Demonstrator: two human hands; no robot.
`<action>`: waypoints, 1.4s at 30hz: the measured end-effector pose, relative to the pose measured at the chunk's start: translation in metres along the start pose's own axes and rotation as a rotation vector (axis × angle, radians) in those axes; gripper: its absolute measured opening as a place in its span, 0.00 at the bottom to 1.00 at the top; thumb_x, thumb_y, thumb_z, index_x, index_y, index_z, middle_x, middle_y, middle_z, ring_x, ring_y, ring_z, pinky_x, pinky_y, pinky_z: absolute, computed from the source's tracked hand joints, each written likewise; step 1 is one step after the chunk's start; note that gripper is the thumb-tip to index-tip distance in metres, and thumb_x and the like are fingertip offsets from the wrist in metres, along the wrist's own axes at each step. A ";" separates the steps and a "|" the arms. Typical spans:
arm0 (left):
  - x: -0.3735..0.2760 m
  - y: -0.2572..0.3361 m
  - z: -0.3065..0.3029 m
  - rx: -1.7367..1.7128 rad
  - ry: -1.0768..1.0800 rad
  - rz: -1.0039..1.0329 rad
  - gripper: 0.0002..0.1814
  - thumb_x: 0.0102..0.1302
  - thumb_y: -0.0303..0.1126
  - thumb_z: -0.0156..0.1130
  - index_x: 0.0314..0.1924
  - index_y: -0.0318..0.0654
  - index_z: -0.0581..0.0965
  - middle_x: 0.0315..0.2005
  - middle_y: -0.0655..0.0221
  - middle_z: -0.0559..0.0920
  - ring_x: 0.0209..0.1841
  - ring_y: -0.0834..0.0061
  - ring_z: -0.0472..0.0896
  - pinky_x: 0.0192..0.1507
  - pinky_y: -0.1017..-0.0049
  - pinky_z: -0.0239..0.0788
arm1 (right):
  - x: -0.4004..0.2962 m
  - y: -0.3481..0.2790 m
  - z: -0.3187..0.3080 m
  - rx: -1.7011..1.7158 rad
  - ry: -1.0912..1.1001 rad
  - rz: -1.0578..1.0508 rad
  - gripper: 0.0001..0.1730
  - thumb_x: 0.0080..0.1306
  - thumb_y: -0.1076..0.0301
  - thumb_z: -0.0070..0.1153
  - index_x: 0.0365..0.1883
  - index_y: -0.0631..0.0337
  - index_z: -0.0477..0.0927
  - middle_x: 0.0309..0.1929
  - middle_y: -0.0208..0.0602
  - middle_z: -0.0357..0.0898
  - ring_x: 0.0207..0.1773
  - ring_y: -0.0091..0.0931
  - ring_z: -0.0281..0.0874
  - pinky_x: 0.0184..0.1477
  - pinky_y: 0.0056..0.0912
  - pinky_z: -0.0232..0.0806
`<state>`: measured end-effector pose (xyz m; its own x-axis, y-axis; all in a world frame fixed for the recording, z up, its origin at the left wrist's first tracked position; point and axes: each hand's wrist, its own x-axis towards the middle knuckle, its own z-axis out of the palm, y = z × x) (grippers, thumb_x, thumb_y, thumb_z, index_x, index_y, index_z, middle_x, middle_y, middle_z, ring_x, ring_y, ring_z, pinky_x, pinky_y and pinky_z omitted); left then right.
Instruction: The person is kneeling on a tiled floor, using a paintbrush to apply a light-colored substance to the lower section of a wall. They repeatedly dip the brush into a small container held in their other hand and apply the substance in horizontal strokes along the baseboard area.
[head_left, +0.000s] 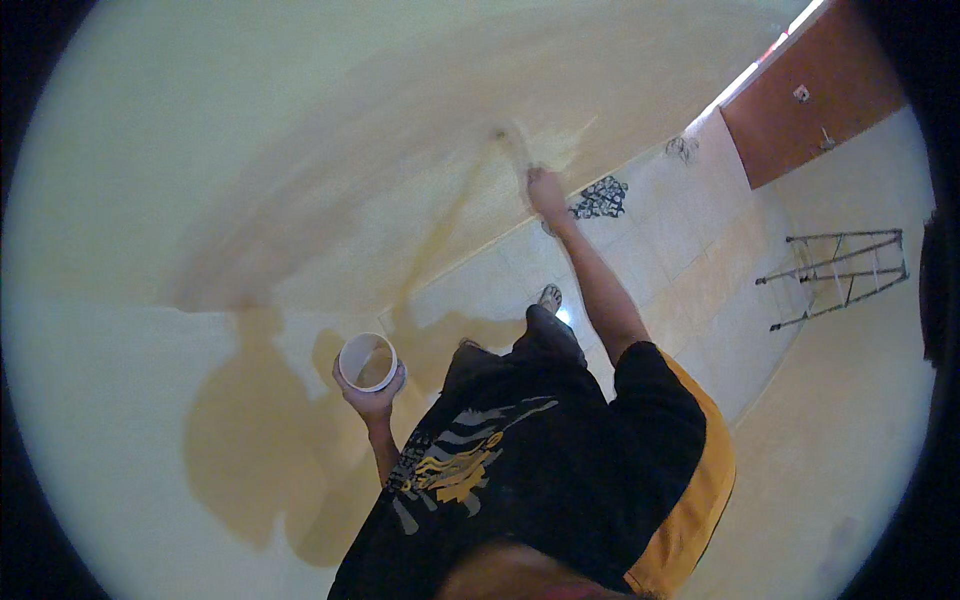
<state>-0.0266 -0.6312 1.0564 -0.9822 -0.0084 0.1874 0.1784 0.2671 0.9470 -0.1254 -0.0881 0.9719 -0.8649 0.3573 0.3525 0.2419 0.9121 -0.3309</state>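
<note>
My left hand (373, 401) grips a white plastic tub (368, 361) around its side. Inside the tub lies some tan material, perhaps paint. At upper right of centre, my right hand (547, 195) is closed on a slim tool (516, 150), blurred, that looks like a paintbrush. Its dark tip is at or close to the pale wall (420, 187), a little above the floor line; contact cannot be made out. A broad brownish band (315, 195), darker than the pale surface around it, sweeps across the wall.
Near the wall's foot, a dark-patterned mat or cloth (602, 198) lies on the tiled floor (660, 225). A wiry tangle (682, 148) is farther along. A metal stepladder (840, 277) stands at right, near a reddish-brown door (814, 94). My sandalled foot (551, 298) is on the tiles.
</note>
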 end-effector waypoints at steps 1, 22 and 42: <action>-0.008 -0.005 -0.010 0.001 0.028 -0.008 0.59 0.35 0.34 0.87 0.69 0.37 0.62 0.58 0.56 0.76 0.61 0.58 0.76 0.64 0.58 0.70 | 0.002 0.001 -0.003 0.091 0.012 0.199 0.18 0.75 0.59 0.46 0.39 0.65 0.79 0.30 0.54 0.82 0.34 0.48 0.82 0.34 0.54 0.72; -0.055 -0.017 -0.055 0.215 0.203 -0.155 0.61 0.33 0.37 0.88 0.69 0.40 0.63 0.59 0.59 0.74 0.62 0.58 0.74 0.66 0.58 0.67 | -0.011 -0.088 0.012 0.003 -0.095 -0.034 0.17 0.73 0.58 0.49 0.44 0.64 0.81 0.33 0.58 0.80 0.37 0.54 0.81 0.44 0.58 0.73; -0.021 -0.018 -0.061 0.297 0.109 -0.038 0.60 0.34 0.33 0.87 0.69 0.38 0.63 0.61 0.58 0.73 0.65 0.56 0.71 0.69 0.56 0.63 | 0.012 -0.081 0.034 0.033 -0.401 -0.138 0.19 0.73 0.53 0.46 0.43 0.59 0.80 0.39 0.55 0.84 0.44 0.52 0.82 0.47 0.58 0.72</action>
<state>-0.0056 -0.6948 1.0509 -0.9731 -0.1223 0.1953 0.1014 0.5340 0.8394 -0.1707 -0.1647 0.9736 -0.9923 0.1199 0.0297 0.1032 0.9368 -0.3344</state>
